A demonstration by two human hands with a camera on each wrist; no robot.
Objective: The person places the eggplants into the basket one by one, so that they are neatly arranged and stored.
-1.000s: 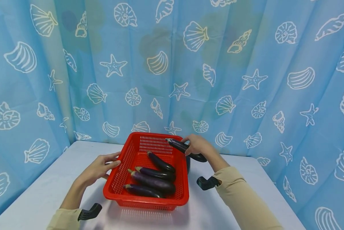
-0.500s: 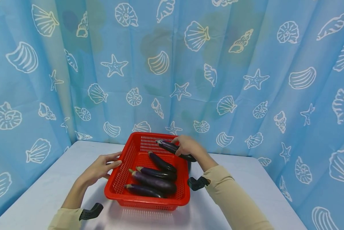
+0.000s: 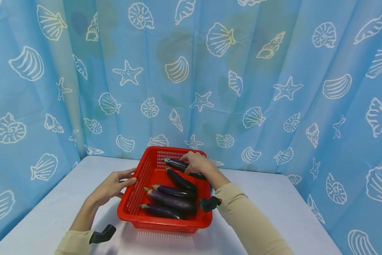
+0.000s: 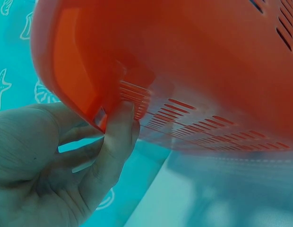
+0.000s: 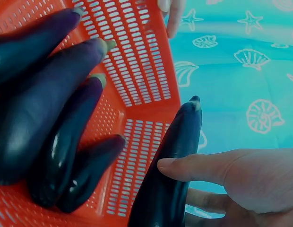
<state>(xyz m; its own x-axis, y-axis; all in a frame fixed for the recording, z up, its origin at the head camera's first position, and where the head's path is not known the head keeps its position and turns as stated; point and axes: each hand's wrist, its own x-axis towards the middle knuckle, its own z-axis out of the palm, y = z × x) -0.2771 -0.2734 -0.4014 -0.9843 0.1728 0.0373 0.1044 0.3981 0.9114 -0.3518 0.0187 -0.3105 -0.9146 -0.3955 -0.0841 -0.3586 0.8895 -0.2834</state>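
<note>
My right hand (image 3: 200,167) grips a dark purple eggplant (image 3: 175,164) over the back right part of a red plastic basket (image 3: 163,223). In the right wrist view, the thumb lies across the near side of this held eggplant (image 5: 172,142), its stem end pointing up and away. Several other eggplants (image 3: 172,202) lie side by side on the basket floor, stems towards the left. At the basket's left side, my left hand (image 3: 109,187) holds the rim. Fingers (image 4: 119,127) press the slotted wall from outside in the left wrist view.
The basket stands on a white-covered table (image 3: 258,212). A blue curtain (image 3: 191,71) with shell and starfish prints hangs right behind the table's back edge and along the sides. A dark object (image 3: 212,191) shows partly behind the basket's right wall.
My right hand has carried the eggplant leftwards, from above the basket's right rim to over its inside. My left hand keeps its hold on the basket rim.
</note>
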